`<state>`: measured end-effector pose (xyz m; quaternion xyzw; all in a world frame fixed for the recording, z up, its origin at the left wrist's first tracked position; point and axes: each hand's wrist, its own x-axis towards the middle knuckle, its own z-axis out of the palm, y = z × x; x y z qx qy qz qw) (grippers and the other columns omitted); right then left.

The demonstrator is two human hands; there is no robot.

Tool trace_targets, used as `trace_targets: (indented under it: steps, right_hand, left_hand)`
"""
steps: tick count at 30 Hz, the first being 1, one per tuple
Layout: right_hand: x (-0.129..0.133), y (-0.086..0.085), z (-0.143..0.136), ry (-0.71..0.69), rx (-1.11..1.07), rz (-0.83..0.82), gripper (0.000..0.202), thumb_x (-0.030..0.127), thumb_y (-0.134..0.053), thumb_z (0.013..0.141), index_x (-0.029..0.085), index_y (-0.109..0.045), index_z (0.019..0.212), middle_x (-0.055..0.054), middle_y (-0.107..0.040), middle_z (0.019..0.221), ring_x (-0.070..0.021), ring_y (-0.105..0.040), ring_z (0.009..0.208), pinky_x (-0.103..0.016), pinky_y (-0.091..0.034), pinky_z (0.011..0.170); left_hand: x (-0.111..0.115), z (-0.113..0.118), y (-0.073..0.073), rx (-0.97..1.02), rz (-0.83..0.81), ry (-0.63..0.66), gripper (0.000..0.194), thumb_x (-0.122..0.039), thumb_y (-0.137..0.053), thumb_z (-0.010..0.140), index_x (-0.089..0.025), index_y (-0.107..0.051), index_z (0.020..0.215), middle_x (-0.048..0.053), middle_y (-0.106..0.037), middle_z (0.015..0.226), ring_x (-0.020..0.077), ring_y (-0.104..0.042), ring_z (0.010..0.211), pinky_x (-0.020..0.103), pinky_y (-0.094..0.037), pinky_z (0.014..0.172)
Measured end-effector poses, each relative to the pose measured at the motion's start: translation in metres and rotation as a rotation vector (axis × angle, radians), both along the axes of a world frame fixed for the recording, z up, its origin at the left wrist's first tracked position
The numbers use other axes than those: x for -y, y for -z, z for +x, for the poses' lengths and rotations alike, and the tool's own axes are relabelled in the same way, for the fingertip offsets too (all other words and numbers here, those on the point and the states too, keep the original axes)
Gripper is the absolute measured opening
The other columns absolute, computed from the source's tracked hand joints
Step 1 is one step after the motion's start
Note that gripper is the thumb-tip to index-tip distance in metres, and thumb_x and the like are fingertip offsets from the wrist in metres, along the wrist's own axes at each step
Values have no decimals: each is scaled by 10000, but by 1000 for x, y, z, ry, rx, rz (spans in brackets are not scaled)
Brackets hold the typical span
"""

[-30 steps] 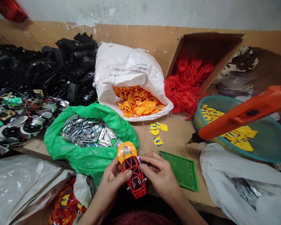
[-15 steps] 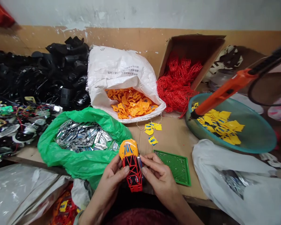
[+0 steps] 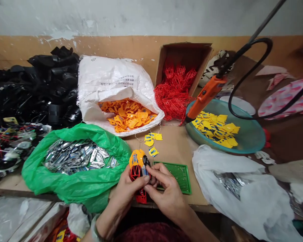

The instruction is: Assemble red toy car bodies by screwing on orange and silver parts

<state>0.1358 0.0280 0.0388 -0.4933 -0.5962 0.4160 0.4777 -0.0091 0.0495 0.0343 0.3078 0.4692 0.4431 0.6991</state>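
Note:
A toy car [image 3: 136, 160] with an orange-yellow hood and a red lattice frame is held above the front edge of the table. My left hand [image 3: 130, 184] is wrapped round its left side, thumb across the frame. My right hand [image 3: 163, 184] pinches at the car's right side, where a silvery-blue side piece [image 3: 144, 170] lies against the body near a black wheel. Just right of the car lies a green mesh tray [image 3: 180, 176] with tiny parts. Beyond it are several yellow pieces [image 3: 153, 152] on the cardboard.
A green bag [image 3: 73, 183] of silvery pieces, a white sack [image 3: 118, 72] of orange parts, red frames [image 3: 173, 97] in a box, a teal basin [image 3: 252, 143], a hanging orange screwdriver [image 3: 204, 97], a white bag [image 3: 255, 198] and black parts [image 3: 58, 84] stand around.
The car has been turned so its right side and wheel show. The view has shifted right, and the orange screwdriver hangs more upright.

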Motion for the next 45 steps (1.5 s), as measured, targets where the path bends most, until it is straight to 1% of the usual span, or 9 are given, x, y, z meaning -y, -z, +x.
trace_targets:
  steps: [8, 16, 21, 23, 27, 31, 37, 41, 45]
  right_hand:
    - [7, 7, 5, 35, 15, -44, 353, 115, -668, 796, 211, -757, 1123, -18, -542, 896, -120, -544, 713, -237, -510, 599]
    - [11, 1, 5, 33, 32, -49, 300, 130, -667, 821, 221, -760, 1092, -25, -575, 877, -133, -560, 700, -260, -531, 619]
    - [-5, -21, 51, 656, -142, 244, 397, 246, -657, 899, 283, -585, 1288, -96, -570, 1197, -229, -588, 1112, -416, -501, 981]
    - [-29, -30, 75, 739, -153, 362, 537, 317, -697, 868, 282, -487, 1362, -120, -523, 1317, -272, -519, 1275, -479, -452, 1058]
    - [-88, -41, 103, 536, -55, 355, 662, 430, -727, 820, 281, -409, 1381, -109, -556, 1296, -247, -596, 1159, -440, -510, 990]
    - [-115, -46, 105, 471, 32, 298, 318, 398, -676, 866, 236, -570, 1118, -46, -652, 1002, -190, -636, 924, -386, -535, 921]
    - [-75, -60, 96, 404, -106, 214, 336, 224, -744, 748, 243, -614, 1058, 4, -656, 893, -176, -657, 815, -370, -574, 822]
    - [-48, -76, 94, 341, -182, 134, 325, 254, -691, 816, 257, -606, 1130, 24, -634, 827, -147, -654, 656, -353, -581, 729]
    - [-39, -87, 97, 299, -139, 95, 321, 319, -743, 814, 234, -626, 1101, 11, -644, 796, -172, -680, 675, -352, -583, 690]
  left_hand:
    - [-2, 6, 6, -125, 52, 70, 405, -299, -873, 665, -144, -650, 966, 20, -688, 815, 169, -613, 729, 263, -498, 676]
    - [5, 6, 11, -121, 25, -38, 437, -309, -837, 695, -159, -617, 1042, 5, -686, 820, 168, -639, 720, 252, -518, 656]
    - [10, -6, 16, 49, -221, -2, 494, -375, -837, 680, -173, -608, 1069, 71, -747, 880, 280, -747, 775, 339, -602, 610]
    - [9, -9, 18, 99, -257, 2, 536, -364, -854, 653, -159, -621, 1090, 121, -768, 987, 321, -759, 877, 401, -630, 710]
    - [7, -12, 23, 140, -285, 68, 591, -349, -883, 610, -131, -651, 1108, 158, -779, 1055, 326, -758, 923, 399, -618, 802]
    - [8, -13, 28, 88, -241, 21, 585, -342, -873, 625, -133, -652, 1124, 121, -788, 942, 281, -756, 818, 304, -584, 647]
    - [8, -13, 27, 96, -184, 56, 499, -352, -855, 645, -129, -672, 1052, 108, -767, 932, 245, -720, 748, 279, -531, 614]
    - [6, -10, 23, 67, -191, 72, 529, -349, -858, 624, -132, -687, 1075, 96, -770, 904, 231, -697, 709, 279, -516, 610]
    - [6, -10, 21, 33, -206, 106, 511, -359, -851, 635, -131, -702, 1068, 73, -758, 819, 223, -680, 668, 283, -508, 600]
